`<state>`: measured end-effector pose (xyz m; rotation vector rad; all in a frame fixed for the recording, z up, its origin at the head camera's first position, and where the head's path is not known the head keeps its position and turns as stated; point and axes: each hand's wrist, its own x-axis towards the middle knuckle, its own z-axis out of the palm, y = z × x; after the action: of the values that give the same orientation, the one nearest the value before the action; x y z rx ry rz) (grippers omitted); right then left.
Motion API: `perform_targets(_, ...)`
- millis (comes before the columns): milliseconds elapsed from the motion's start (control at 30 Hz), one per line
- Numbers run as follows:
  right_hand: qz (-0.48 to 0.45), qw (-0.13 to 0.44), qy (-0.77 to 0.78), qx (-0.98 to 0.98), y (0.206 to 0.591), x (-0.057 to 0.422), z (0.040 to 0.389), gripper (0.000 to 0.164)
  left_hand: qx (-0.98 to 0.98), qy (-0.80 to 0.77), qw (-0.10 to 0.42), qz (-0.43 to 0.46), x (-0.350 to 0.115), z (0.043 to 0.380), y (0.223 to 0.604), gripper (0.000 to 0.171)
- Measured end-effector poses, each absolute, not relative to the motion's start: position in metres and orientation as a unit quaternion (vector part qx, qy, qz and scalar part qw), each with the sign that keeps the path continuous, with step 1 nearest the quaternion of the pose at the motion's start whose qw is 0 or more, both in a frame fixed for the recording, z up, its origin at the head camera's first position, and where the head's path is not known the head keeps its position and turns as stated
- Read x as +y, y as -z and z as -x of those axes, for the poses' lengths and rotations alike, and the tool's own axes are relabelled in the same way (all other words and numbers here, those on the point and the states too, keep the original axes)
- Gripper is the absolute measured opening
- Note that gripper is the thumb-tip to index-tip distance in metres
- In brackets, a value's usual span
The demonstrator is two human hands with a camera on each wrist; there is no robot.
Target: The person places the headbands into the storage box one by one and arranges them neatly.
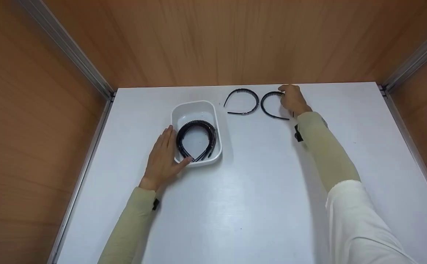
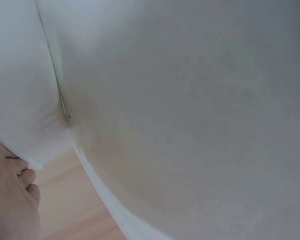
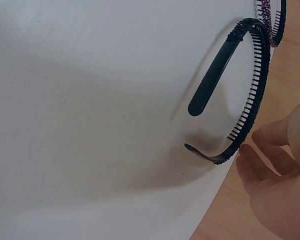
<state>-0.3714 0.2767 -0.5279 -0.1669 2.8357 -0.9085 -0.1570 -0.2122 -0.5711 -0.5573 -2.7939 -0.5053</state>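
Note:
My right hand (image 1: pixel 293 99) is at the far edge of the white table, beside a black toothed headband (image 1: pixel 262 104) lying there. In the right wrist view its bent fingertips touch or nearly touch the outer curve of this headband (image 3: pixel 262 75). Part of the band is hidden by the hand in the head view. My left hand (image 1: pixel 161 159) lies along the left side of a white plastic tub (image 1: pixel 219 141), fingers straight, thumb over the near rim. Inside the tub sit several dark headbands (image 1: pixel 184 132), stacked together. The left wrist view shows only some fingers of the left hand (image 2: pixel 12 197) and blurred white surfaces.
A second loose headband (image 1: pixel 257 101), with sparkly trim, lies between the tub and the one by my right hand. A wooden panel (image 1: pixel 213 44) rises behind the table's far edge. Further wooden panels with metal rails (image 1: pixel 85 60) stand left and right.

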Motion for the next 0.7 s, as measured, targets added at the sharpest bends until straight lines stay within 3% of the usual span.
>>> perform_targets(700,0.009,0.06,0.309,0.949,0.542,0.285,0.365,0.042,-0.961,0.181,0.112,0.18,-0.211,0.159,0.574,0.112)
